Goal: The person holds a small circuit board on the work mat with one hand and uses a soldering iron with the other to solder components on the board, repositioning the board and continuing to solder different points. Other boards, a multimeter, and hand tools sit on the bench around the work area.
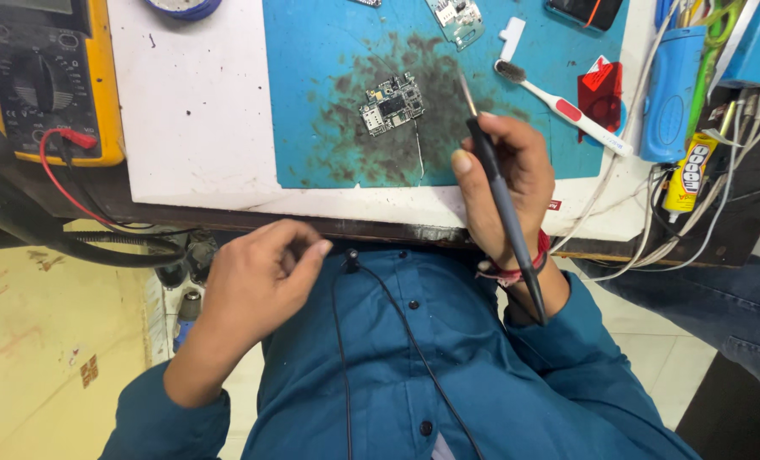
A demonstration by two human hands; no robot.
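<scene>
My right hand (506,183) grips a thin dark soldering iron (501,194) like a pen, its metal tip pointing up toward the blue work mat (329,51). A small green circuit board (392,104) lies on the stained middle of the mat, left of the tip and apart from it. A short wire (419,149) lies just below the board. My left hand (256,277) is off the table, near my chest, fingers curled loosely with nothing visible in them.
A yellow multimeter (48,77) with a red lead sits at far left. A toothbrush (559,104), a second board (456,19), a red piece (601,89), a blue case (671,94) and a yellow glue tube (691,175) crowd the right side among white cables.
</scene>
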